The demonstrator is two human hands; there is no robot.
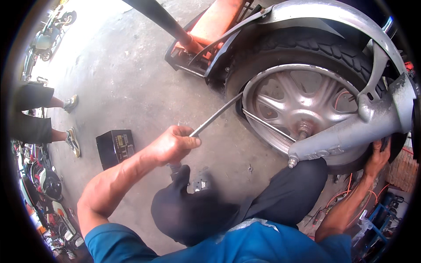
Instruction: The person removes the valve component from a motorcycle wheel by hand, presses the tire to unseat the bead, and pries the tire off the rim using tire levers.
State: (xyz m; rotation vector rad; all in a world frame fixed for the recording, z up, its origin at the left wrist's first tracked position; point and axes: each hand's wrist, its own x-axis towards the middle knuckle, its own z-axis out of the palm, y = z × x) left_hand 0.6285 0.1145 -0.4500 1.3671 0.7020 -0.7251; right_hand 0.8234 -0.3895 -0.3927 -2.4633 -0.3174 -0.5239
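My left hand (177,142) is wrapped round the end of a metal tire lever (217,115). The lever's far end is tucked in at the left edge of a silver wheel rim (249,87), beside the black tire (307,44). A second thin metal rod (269,126) slants across the rim's lower left, towards the axle (303,130). At the right, my right hand (378,155) grips the tire's lower side, its fingertips partly hidden. Between wheel and hands runs a grey fork leg (342,135). A silver fender (315,12) arches over the tire.
An orange jack (217,22) with a black handle stands beyond the wheel. On the floor are a black box (107,151) and a small metal part (250,168). A person's legs (37,127) and parked motorcycles (50,184) are at left; orange cables (335,199) and a blue rack (381,228) lower right.
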